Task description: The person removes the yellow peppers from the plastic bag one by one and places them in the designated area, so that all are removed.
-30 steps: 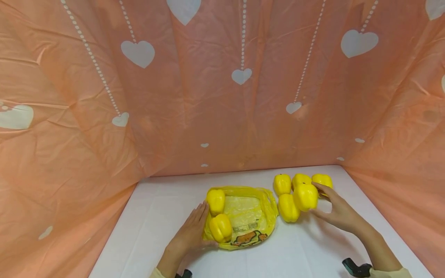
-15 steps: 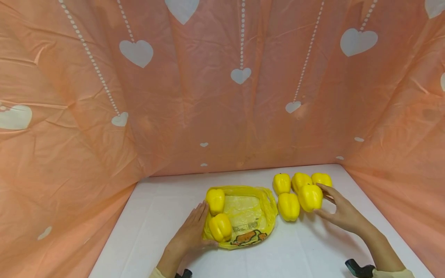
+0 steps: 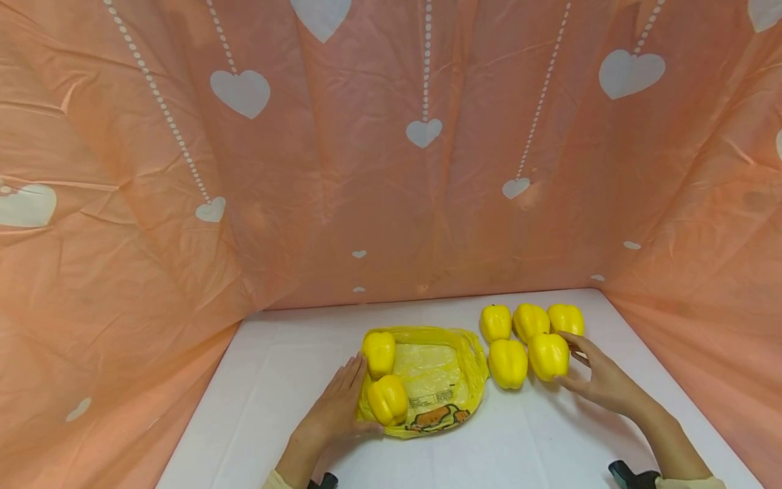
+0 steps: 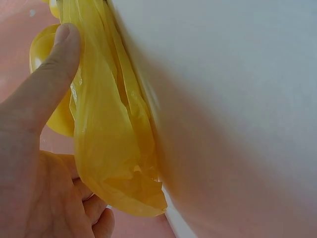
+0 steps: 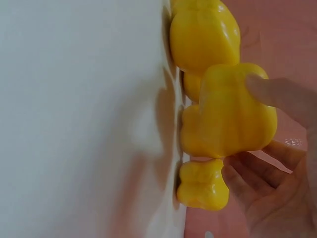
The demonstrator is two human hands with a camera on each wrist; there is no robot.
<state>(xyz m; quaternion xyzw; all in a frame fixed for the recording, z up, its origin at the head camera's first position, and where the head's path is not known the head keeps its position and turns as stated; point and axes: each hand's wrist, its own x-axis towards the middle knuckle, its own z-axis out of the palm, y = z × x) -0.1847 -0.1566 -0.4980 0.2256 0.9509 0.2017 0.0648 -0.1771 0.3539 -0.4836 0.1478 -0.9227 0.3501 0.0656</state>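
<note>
My right hand (image 3: 601,384) holds a yellow bell pepper (image 3: 548,356) between thumb and fingers. In the right wrist view this bell pepper (image 5: 235,111) hangs a little off the white table, its shadow cast beside it. Several more yellow bell peppers stand around it, one at its left (image 3: 508,365). My left hand (image 3: 336,401), fingers straight, rests against the left side of an opened yellow plastic bag (image 3: 473,367). Inside the bag, along that side, sit two bell peppers, a rear pepper (image 3: 379,354) and a front pepper (image 3: 387,401). The left wrist view shows the thumb (image 4: 57,64) along the bag's wall.
Behind the held pepper, a row of three bell peppers (image 3: 531,322) stands at the table's back right. The white table (image 3: 293,353) is enclosed by an orange curtain (image 3: 366,204) with white hearts at the back and sides.
My right hand has moved the held bell pepper slightly right and toward me, away from in front of the back row and lower. The left hand and bag stay put.
</note>
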